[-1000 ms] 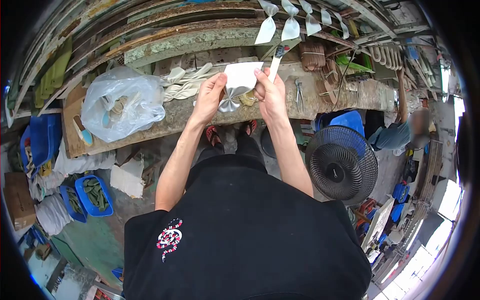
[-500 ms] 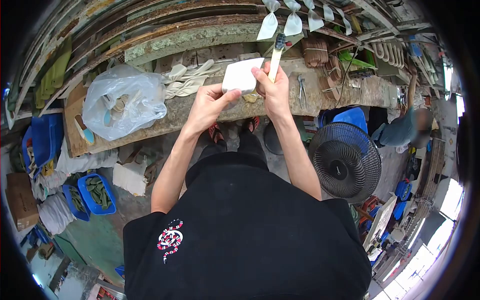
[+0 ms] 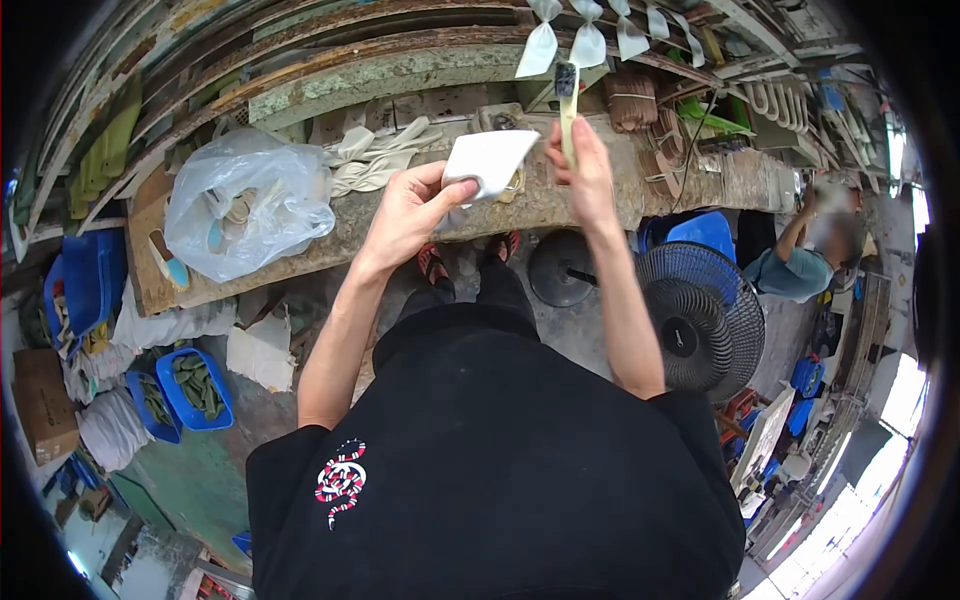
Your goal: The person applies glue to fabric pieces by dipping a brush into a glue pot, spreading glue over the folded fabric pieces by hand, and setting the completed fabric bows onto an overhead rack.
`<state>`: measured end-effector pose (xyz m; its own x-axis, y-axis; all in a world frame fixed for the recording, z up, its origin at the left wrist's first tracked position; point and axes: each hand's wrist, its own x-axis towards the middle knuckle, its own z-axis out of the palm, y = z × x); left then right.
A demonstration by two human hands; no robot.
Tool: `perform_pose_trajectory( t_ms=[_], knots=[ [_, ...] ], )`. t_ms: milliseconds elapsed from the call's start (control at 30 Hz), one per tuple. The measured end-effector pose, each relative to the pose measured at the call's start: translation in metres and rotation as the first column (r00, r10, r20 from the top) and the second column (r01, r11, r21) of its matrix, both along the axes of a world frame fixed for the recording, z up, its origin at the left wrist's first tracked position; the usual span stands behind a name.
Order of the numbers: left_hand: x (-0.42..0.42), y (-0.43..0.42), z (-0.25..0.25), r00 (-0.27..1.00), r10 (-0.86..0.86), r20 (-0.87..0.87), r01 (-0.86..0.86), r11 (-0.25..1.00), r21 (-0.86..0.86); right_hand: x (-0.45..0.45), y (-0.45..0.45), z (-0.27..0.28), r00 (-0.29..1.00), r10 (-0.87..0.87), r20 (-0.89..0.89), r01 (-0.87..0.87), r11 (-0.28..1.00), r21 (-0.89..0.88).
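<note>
1. Currently, the left hand (image 3: 415,212) has its grip clamped on the white piece (image 3: 485,160), thumb over the near edge, above the tabletop (image 3: 365,217).
2. The right hand (image 3: 588,175) has its grip closed around the brush (image 3: 567,112); bristles point away from the body, apart from the piece.
3. Done, judging from where I stand: the hanging pieces (image 3: 538,48), each narrowed partway.
4. Left, apparently: the held piece; possibly also the pale strips (image 3: 385,155) lying beyond the left hand. Any coating cannot be confirmed.
</note>
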<state>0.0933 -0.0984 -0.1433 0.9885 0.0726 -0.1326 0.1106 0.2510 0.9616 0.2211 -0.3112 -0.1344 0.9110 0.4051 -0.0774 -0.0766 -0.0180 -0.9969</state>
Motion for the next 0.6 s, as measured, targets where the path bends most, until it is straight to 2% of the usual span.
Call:
perform_pose_trajectory(
  t_ms=[67,100,200,267,300,367,400,433,467,533,567,600],
  knots=[
    [-0.003,0.010,0.003,0.996,-0.088,0.020,0.088,0.996,-0.004,0.007,-0.019,0.029,0.979,0.157,0.133,-0.127,0.970,-0.209],
    [-0.005,0.014,0.002,0.994,-0.110,0.005,0.110,0.994,-0.025,0.012,-0.027,0.034,0.950,0.227,0.215,-0.173,0.954,-0.244],
    [-0.004,0.023,0.001,0.984,-0.170,-0.045,0.170,0.985,0.002,0.004,-0.028,0.096,0.870,0.361,0.335,-0.199,0.879,-0.433],
    [-0.003,0.024,0.000,0.978,-0.206,-0.013,0.206,0.979,-0.008,0.002,-0.026,0.109,0.653,0.492,0.575,-0.273,0.862,-0.428],
    [-0.001,0.024,0.001,0.973,-0.232,0.001,0.232,0.972,0.035,0.001,-0.020,0.119,0.526,0.585,0.617,-0.248,0.800,-0.547],
    [0.002,0.025,0.005,0.968,-0.251,-0.011,0.251,0.967,0.051,0.009,-0.010,0.112,0.400,0.742,0.538,-0.106,0.621,-0.777],
    [0.003,0.024,0.006,0.965,-0.260,-0.022,0.261,0.963,0.066,0.024,-0.014,0.096,0.446,0.688,0.572,-0.104,0.675,-0.731],
    [0.005,0.025,0.005,0.967,-0.255,-0.024,0.256,0.963,0.080,0.029,-0.013,0.101,0.421,0.647,0.635,0.063,0.678,-0.732],
    [0.003,0.025,0.005,0.967,-0.253,-0.027,0.255,0.964,0.081,0.033,-0.012,0.108,0.406,0.580,0.706,0.128,0.729,-0.673],
    [0.007,0.027,0.004,0.962,-0.263,0.069,0.254,0.960,0.119,0.013,-0.008,0.131,0.413,0.598,0.687,-0.013,0.758,-0.652],
    [0.006,0.027,0.004,0.958,-0.270,0.095,0.260,0.960,0.107,0.003,-0.004,0.132,0.389,0.657,0.645,-0.065,0.718,-0.693],
    [0.005,0.029,0.009,0.954,-0.296,0.053,0.283,0.945,0.165,0.006,0.000,0.120,0.260,0.756,0.601,0.051,0.611,-0.790]
  ],
)
